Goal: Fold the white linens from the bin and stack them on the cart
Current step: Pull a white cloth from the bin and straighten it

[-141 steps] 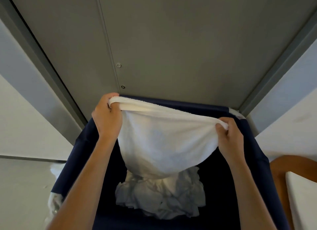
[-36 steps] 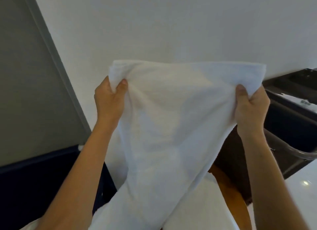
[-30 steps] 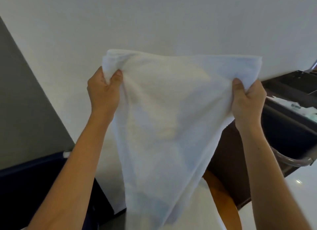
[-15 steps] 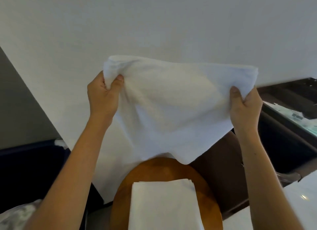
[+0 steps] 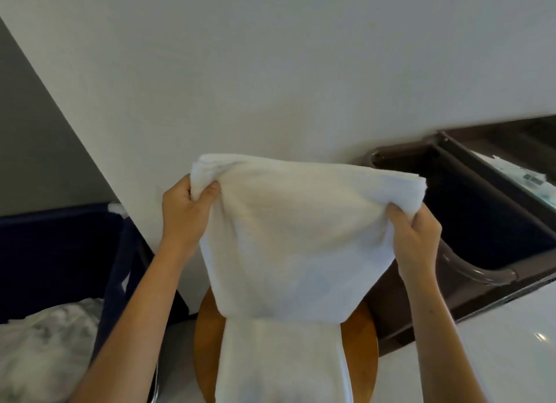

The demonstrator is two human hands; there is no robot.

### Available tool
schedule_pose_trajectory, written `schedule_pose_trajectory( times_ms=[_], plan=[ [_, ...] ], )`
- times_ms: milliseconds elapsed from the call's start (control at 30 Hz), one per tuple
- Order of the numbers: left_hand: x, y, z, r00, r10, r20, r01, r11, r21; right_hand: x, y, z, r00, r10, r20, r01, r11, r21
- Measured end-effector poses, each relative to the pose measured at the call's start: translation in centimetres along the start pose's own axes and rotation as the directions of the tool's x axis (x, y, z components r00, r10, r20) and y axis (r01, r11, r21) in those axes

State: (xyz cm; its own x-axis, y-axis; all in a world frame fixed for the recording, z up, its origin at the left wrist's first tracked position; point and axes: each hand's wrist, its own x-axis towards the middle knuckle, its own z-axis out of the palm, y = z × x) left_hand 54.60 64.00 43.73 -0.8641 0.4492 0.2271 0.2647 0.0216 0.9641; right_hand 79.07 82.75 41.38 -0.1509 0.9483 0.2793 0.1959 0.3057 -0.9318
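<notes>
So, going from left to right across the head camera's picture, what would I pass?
Navy bin → left hand → white towel, gripped by both hands → right hand → dark brown cart.

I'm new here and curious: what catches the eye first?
A white towel held up mid-frame, its top corners pinched by the left hand and right hand. Below it, a folded white stack lies on a round wooden top; a dark blue bin of crumpled linens sits at the left.
</notes>
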Motion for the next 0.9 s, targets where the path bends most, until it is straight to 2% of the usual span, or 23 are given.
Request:
schedule_pose_trajectory(
  times_ms=[200,467,633,767,900],
  plan=[
    [-5.1,-3.4,-0.9,0.987,-0.161,0.017,0.16,0.987,0.005,-4.9,4.0,-1.0,0.992,0.126,0.03,-0.125,0.991,-0.047],
    [-10.9,-8.5,-2.0,0.936,-0.346,0.059,0.338,0.934,0.121,-10.7,8.7,-2.7,0.957,0.278,0.079,-0.259,0.947,-0.187],
    [-12.1,-12.8,-1.8,0.877,-0.47,0.105,0.444,0.873,0.201,-12.7,11.8,-2.7,0.905,0.415,0.096,-0.376,0.883,-0.28],
    [-11.7,-16.8,-1.2,0.83,-0.544,0.125,0.499,0.823,0.272,-12.9,14.3,-1.6,0.873,0.474,0.114,-0.41,0.84,-0.357],
    [-10.6,-20.3,-0.7,0.782,-0.611,0.125,0.537,0.761,0.364,-12.5,16.5,0.0,0.801,0.588,0.111,-0.504,0.763,-0.405]
  ],
)
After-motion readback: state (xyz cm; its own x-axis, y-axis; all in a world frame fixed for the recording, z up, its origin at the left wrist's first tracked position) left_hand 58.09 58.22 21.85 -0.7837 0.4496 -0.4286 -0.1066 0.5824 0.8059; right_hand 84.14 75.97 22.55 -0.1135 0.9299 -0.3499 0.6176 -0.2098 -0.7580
